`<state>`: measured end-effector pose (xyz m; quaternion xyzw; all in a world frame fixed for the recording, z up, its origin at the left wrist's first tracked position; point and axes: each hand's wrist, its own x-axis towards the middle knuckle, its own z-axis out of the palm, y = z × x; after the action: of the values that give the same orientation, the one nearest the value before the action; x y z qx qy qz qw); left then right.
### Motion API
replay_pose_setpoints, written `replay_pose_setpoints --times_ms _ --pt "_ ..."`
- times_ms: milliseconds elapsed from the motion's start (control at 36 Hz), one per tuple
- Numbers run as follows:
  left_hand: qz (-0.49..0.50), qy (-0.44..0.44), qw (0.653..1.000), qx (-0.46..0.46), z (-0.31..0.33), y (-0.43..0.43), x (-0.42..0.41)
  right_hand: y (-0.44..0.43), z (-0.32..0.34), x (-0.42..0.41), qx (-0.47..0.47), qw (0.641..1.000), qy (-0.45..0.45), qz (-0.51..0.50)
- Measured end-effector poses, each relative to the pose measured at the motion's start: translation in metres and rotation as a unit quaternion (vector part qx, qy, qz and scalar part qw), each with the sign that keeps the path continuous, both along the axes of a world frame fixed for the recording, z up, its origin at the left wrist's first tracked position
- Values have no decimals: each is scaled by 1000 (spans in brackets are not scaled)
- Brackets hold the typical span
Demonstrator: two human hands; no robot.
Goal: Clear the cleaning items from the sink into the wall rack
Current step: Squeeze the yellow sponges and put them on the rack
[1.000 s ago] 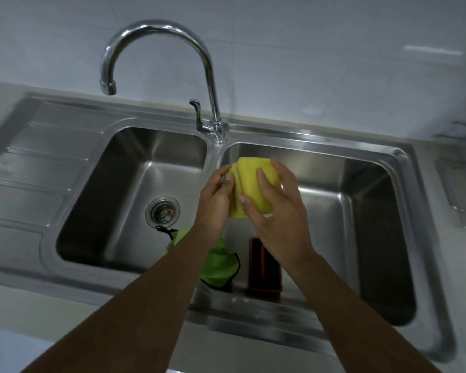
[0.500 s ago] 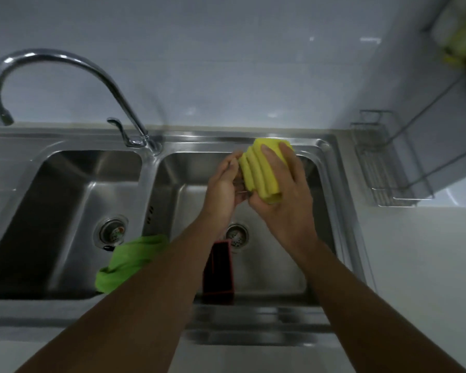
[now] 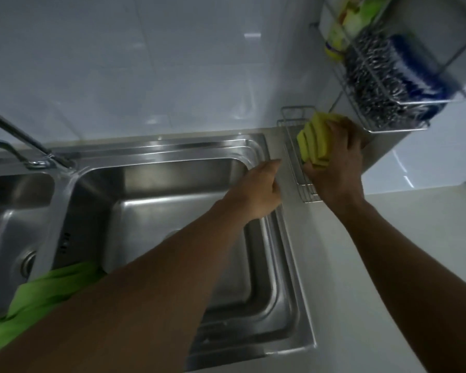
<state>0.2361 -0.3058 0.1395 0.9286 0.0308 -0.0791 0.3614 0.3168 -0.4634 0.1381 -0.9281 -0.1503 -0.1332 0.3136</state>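
The yellow cloth (image 3: 314, 142) is folded up and held in the right hand (image 3: 336, 168), whose grip is closed tight around it. Cloth and hand are over the low wire rack (image 3: 293, 146), which sits on the white surface (image 3: 361, 265) just right of the sink (image 3: 288, 265). I cannot tell if the cloth touches the rack yet. The left hand (image 3: 256, 192) is just left of the rack, over the sink's right rim, with loose fingers and nothing in it. Above the rack, a wall rack (image 3: 404, 125) holds steel scrubbers (image 3: 371, 76) and a blue brush (image 3: 412, 68). A green cloth (image 3: 38, 297) lies in the sink, far left of the rack. The tap (image 3: 24, 146) is at the sink's back left.
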Motion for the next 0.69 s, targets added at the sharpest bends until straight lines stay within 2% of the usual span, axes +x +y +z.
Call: replay_pose_setpoints --times_ms 167,472,611,694 --pt "-26 67 997 25 -14 -28 29 -17 -19 16 -85 996 4 35" --pt "-48 70 994 67 -20 -45 48 -20 -32 27 -194 977 33 84" --pt "-48 64 994 69 -20 -48 51 -21 -23 12 -333 942 -10 42" --pt "-50 57 994 76 -18 -49 53 -15 -18 9 -347 938 -6 8"
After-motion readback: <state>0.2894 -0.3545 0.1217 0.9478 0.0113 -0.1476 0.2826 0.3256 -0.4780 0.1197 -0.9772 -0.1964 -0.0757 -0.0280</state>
